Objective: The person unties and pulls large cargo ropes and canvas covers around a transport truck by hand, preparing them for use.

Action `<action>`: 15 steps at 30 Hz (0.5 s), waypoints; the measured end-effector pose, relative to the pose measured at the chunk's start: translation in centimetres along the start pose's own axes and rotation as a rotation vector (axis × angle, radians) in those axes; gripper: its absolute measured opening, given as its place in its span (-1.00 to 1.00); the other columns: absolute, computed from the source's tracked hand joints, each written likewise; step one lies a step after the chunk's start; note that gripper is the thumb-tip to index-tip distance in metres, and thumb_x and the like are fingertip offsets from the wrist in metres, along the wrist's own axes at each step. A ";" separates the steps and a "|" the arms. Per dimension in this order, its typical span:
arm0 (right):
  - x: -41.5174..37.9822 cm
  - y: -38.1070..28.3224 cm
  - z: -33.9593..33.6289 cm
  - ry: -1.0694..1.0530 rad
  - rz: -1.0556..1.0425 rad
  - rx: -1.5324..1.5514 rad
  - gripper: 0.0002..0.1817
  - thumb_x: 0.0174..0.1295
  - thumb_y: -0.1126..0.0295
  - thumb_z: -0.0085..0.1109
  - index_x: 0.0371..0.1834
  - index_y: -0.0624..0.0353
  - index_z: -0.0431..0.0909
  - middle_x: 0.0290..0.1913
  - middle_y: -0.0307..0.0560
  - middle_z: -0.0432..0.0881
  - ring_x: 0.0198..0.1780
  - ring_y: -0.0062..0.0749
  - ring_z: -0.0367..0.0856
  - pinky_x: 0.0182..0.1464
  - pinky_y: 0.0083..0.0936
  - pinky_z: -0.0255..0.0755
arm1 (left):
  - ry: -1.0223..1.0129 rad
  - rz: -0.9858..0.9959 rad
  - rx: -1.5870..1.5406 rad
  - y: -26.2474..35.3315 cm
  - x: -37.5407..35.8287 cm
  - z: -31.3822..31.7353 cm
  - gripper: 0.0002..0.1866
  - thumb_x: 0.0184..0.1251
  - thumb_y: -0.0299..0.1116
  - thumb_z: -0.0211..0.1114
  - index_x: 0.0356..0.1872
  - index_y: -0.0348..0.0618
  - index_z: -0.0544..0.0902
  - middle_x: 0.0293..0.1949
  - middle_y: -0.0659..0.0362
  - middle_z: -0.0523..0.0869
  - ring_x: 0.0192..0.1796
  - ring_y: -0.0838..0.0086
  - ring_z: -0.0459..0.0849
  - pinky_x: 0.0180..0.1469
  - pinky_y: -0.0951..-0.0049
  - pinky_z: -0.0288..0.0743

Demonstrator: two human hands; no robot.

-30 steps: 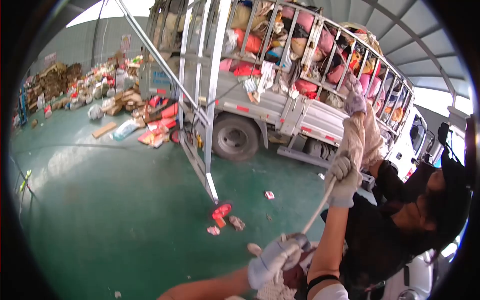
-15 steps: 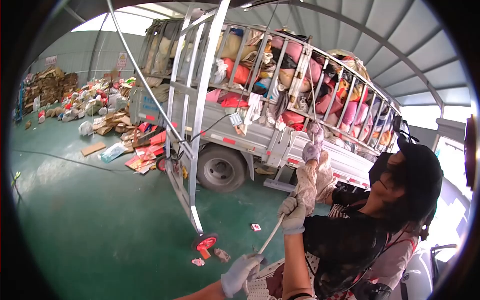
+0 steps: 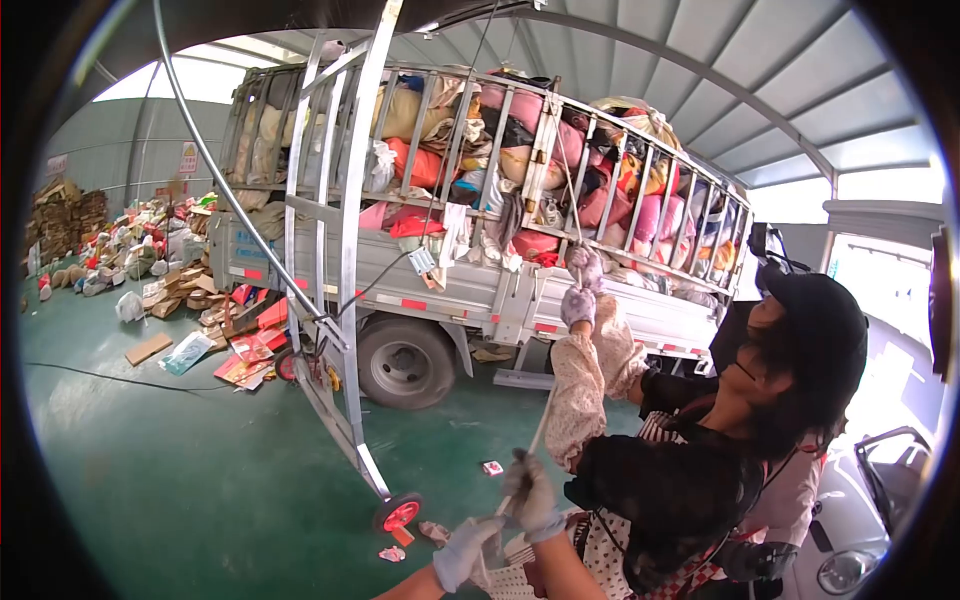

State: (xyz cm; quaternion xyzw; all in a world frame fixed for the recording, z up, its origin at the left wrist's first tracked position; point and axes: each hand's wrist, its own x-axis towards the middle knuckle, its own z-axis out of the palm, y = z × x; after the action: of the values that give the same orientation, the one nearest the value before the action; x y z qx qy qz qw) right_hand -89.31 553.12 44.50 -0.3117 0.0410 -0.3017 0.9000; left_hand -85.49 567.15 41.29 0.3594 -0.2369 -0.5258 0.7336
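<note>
A pale rope [image 3: 541,425] runs from the truck's side rails down past a co-worker's arms to my hands. My right hand [image 3: 533,492], in a grey-white glove, is closed round the rope. Lower and to its left, my left hand [image 3: 468,548], gloved too, is closed on the rope's lower part. In front of me a co-worker [image 3: 680,470] in a black cap and patterned sleeves grips the rope higher up with both gloved hands [image 3: 582,285]. The truck [image 3: 420,290] carries a load of bagged cloth [image 3: 520,165] behind metal rails.
A metal ladder frame on wheels [image 3: 352,270] stands left of the truck. Cardboard [image 3: 180,295] and bagged waste [image 3: 120,255] lie at the left. A cable [image 3: 120,376] crosses the green floor. A vehicle [image 3: 850,530] is at the lower right.
The view has swung, shifting the truck leftward. My right hand has moved lower and closer to my left hand. The co-worker's hands have come closer together on the rope.
</note>
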 end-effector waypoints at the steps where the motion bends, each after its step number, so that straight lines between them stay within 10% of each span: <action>1: -1.4 1.2 0.2 0.006 -0.003 0.004 -0.73 0.15 0.32 -0.05 -0.12 0.20 0.30 -0.51 -0.33 0.30 -0.55 -0.67 0.24 -0.53 -0.75 0.20 | -0.001 -0.007 0.002 0.0 0.2 -0.2 -0.77 0.19 -0.32 0.01 -0.23 -0.25 0.50 -0.68 0.39 0.36 -0.63 0.71 0.31 -0.57 0.67 0.16; 3: -4.6 3.5 1.2 0.088 -0.499 -1.150 -0.53 0.03 0.41 0.06 0.04 0.19 0.18 -0.25 -0.15 0.32 -0.37 -0.53 0.34 -0.31 -0.63 0.31 | 0.136 0.018 -0.085 0.6 0.3 -0.7 -0.82 0.22 -0.31 -0.04 -0.36 -0.23 0.42 -0.80 0.36 0.24 -0.76 0.67 0.22 -0.65 0.63 0.16; 8: -13.0 -1.6 11.5 -0.043 -0.705 -0.818 -0.44 -0.09 0.51 0.04 0.07 0.24 0.15 -0.06 0.00 0.31 -0.18 -0.34 0.39 -0.17 -0.48 0.32 | 0.070 -0.007 -0.020 4.2 -0.7 -2.4 -0.75 0.20 -0.36 -0.04 -0.24 -0.38 0.44 -0.77 0.32 0.21 -0.73 0.60 0.24 -0.61 0.59 0.22; 15: -22.9 -8.6 21.2 -0.629 -1.316 -1.157 -0.71 -0.13 0.50 0.07 -0.26 0.21 0.36 -0.38 -0.19 0.42 -0.40 -0.41 0.42 -0.37 -0.55 0.36 | 0.335 0.098 0.063 0.9 1.6 -4.2 -0.76 0.10 -0.35 0.11 -0.22 -0.25 0.46 -0.62 0.28 0.43 -0.60 0.59 0.42 -0.57 0.58 0.32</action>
State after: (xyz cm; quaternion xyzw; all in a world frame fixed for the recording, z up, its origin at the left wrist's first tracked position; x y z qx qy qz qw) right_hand -106.87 572.13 63.90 -0.7397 -0.2459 -0.5856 0.2221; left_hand -81.37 566.93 39.25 0.4530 -0.1450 -0.4144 0.7759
